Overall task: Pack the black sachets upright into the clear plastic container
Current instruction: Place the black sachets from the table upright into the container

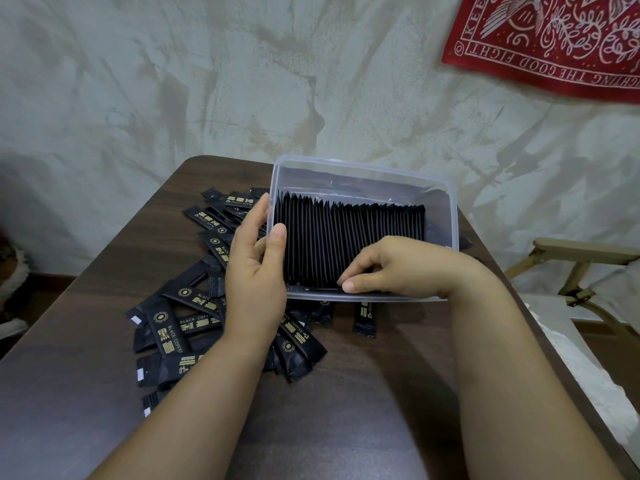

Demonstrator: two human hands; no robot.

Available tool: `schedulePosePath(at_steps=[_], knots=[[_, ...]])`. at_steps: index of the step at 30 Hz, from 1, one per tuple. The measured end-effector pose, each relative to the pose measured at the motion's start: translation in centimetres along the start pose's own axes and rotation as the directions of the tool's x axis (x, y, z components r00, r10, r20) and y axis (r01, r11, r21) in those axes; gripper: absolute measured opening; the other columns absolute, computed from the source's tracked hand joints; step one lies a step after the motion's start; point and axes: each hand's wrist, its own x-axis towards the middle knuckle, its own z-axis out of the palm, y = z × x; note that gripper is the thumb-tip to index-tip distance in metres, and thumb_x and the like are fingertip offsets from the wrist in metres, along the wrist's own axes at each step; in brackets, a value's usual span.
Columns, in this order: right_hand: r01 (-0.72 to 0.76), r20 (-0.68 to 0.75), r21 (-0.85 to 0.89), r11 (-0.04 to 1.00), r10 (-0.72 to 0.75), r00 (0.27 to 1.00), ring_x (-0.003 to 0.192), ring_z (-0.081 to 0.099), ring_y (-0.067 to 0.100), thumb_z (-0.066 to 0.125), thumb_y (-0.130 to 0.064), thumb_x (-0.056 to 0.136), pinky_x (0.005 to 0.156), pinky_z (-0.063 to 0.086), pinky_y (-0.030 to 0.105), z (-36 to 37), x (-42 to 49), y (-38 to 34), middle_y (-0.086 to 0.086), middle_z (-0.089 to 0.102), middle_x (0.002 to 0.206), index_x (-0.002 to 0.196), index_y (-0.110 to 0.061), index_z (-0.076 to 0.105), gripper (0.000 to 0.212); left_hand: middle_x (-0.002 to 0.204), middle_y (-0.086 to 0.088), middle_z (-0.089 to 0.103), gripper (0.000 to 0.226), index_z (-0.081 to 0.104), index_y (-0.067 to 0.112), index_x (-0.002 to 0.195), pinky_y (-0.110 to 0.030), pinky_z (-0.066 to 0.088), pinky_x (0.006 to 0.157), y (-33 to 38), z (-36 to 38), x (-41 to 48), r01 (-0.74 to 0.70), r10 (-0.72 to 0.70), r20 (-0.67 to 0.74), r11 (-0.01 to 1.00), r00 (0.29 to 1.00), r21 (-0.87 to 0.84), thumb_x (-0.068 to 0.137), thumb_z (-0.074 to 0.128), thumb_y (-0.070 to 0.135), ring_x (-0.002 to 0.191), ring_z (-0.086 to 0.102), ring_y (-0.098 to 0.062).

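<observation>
Mottled grey plaster wall (207, 81) rises behind a dark wood-grain table (346, 393), with a red printed bandana (554, 39) hanging at the upper right and a folding chair (581, 254) beside the table on that side.

On the table the clear plastic container (363, 167) is tipped up so its open mouth faces the person. That is probably so the row can be seen and reached end-on. The left hand (254, 271) grips the container's left wall, with its thumb (277, 233) hooked over the rim and the other fingers curled behind, which looks meant to steady the tilt.

Inside, a row of sachets (353, 237) stands on edge, packed tightly from the left wall nearly to the right. A bare strip of container is left along the far side.

The right hand (398, 268) reaches in at the near edge of that row. Its fingertips (349, 285) are curled together and appear to pinch the near ends of a few sachets between thumb and forefinger, likely to straighten or squeeze them closer. The sachet ends lie directly under and between those fingertips and touch them.

Many loose black coffee sachets (173, 327) lie flat in a heap on the table to the left of the container and partly beneath it, so a good share of the packing is not yet done.
</observation>
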Motion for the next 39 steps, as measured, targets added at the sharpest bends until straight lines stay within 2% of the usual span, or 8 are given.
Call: schedulePosePath(at_steps=[3,8,12,16,20,25,33,39], knots=[[0.015,0.022,0.000,1.000,-0.015,1.000,0.087,0.060,-0.007,0.064,-0.040,0.085,0.079,0.045,0.013,-0.1,-0.3,-0.1,-0.018,0.068,0.096,0.099,-0.030,0.072,0.019,0.141,0.001,0.053,0.035,0.048,0.033,0.134,-0.018,0.047,0.099,0.0,0.0,0.0,-0.010,0.010,0.001,1.000,1.000,-0.002,0.102,0.047,0.018,0.118,0.057,-0.001],[0.070,0.036,0.079,0.994,-0.073,0.997,0.053,0.052,-0.015,0.072,-0.023,0.081,0.053,0.034,0.001,-0.7,-1.0,-0.3,-0.031,0.055,0.048,0.099,-0.017,0.071,0.019,0.142,0.001,0.052,0.037,0.047,0.025,0.137,-0.006,0.043,0.091,0.1,0.2,0.1,-0.016,0.017,0.003,1.000,1.000,-0.014,0.102,0.046,0.013,0.113,0.054,0.013],[0.095,-0.014,0.120,0.988,-0.094,0.995,0.054,0.055,-0.010,0.076,-0.020,0.077,0.056,0.037,0.003,-0.5,-0.7,-0.2,-0.023,0.062,0.054,0.091,-0.017,0.073,0.015,0.140,0.000,0.053,0.037,0.047,0.022,0.137,-0.003,0.041,0.085,0.2,0.3,0.1,-0.017,0.017,-0.003,1.000,1.000,-0.018,0.102,0.045,0.010,0.106,0.055,0.018],[0.152,-0.175,0.179,0.972,-0.121,0.977,0.058,0.055,-0.004,0.074,-0.019,0.079,0.061,0.044,0.010,-0.8,-0.6,0.4,-0.011,0.067,0.063,0.080,-0.020,0.072,0.002,0.140,-0.001,0.053,0.037,0.048,0.021,0.137,-0.003,0.041,0.086,0.1,0.3,0.0,-0.007,0.007,-0.007,1.000,1.000,-0.023,0.102,0.045,0.010,0.106,0.055,0.018],[0.216,-0.499,0.311,0.925,-0.034,0.866,0.048,0.051,0.010,0.062,-0.018,0.090,0.049,0.044,0.022,-0.9,0.1,1.0,-0.007,0.059,0.054,0.079,-0.021,0.059,0.012,0.140,0.002,0.053,0.036,0.047,0.024,0.135,-0.002,0.041,0.086,0.2,0.3,0.1,-0.003,0.003,0.000,0.999,1.000,-0.036,0.102,0.045,0.010,0.106,0.054,0.019],[0.333,-0.744,0.427,0.841,0.117,0.658,0.053,0.065,0.024,0.050,-0.019,0.097,0.056,0.054,0.039,-1.0,1.2,2.0,-0.003,0.062,0.065,0.083,-0.025,0.044,0.017,0.141,0.002,0.053,0.036,0.047,0.027,0.135,-0.003,0.041,0.088,0.1,0.2,0.1,0.003,-0.003,0.001,0.999,1.000,-0.033,0.102,0.046,0.012,0.109,0.055,0.017],[0.474,-0.846,0.446,0.759,0.185,0.500,0.065,0.070,0.013,0.061,-0.005,0.089,0.059,0.053,0.021,-1.1,1.3,1.9,-0.001,0.063,0.081,0.084,-0.025,0.053,0.022,0.141,0.002,0.053,0.035,0.047,0.030,0.132,-0.005,0.041,0.091,0.1,0.2,0.1,-0.002,0.002,0.005,1.000,1.000,-0.031,0.102,0.046,0.012,0.112,0.055,0.014],[0.439,-0.825,0.479,0.760,0.217,0.522,0.064,0.070,0.014,0.063,-0.009,0.088,0.058,0.053,0.021,-0.4,1.9,1.7,0.004,0.061,0.081,0.080,-0.021,0.052,0.019,0.141,0.002,0.053,0.035,0.047,0.032,0.132,-0.006,0.042,0.093,0.1,0.2,0.1,-0.003,0.003,0.008,0.999,1.000,-0.032,0.102,0.046,0.013,0.114,0.056,0.011]])
